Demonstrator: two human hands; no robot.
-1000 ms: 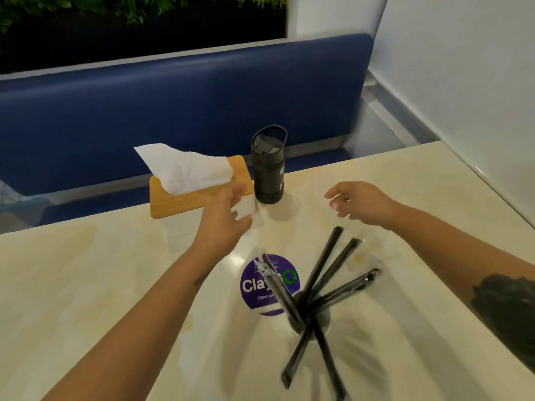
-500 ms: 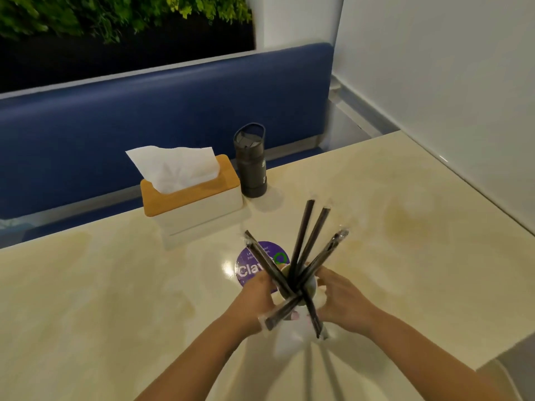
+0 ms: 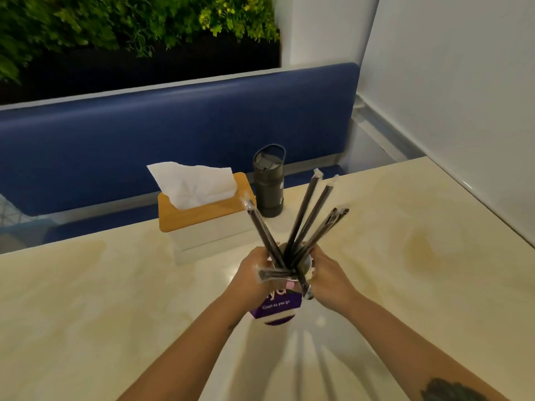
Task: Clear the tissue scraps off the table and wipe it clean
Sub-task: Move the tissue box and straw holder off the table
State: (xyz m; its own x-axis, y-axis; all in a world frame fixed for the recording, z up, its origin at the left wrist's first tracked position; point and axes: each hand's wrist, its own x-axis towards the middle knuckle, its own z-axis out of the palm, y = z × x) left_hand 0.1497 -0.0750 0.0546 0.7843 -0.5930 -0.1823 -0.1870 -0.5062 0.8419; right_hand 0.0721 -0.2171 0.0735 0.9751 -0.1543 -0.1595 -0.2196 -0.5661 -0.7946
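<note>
At frame centre, the left hand (image 3: 254,273) and right hand (image 3: 330,273) are both grasping a small cup of black wrapped straws (image 3: 292,261) above the cream table (image 3: 115,299); a white tissue (image 3: 194,183) is sticking up from the wood-lidded tissue box (image 3: 202,218) behind.

Café or fast-food dining booth. Blue padded bench seat (image 3: 179,134) along far edge of cream marble-look worktop (image 3: 86,314) — wall of green foliage (image 3: 115,21) behind it. Shared table supplies: cup (image 3: 305,263) of individually wrapped black straws (image 3: 302,215), wood-lidded tissue box (image 3: 202,224), round purple sticker (image 3: 276,309) reading "Clean as you go" — customer self-clearing notice. Dark flask (image 3: 269,180) stands just beside tissue box.
</note>
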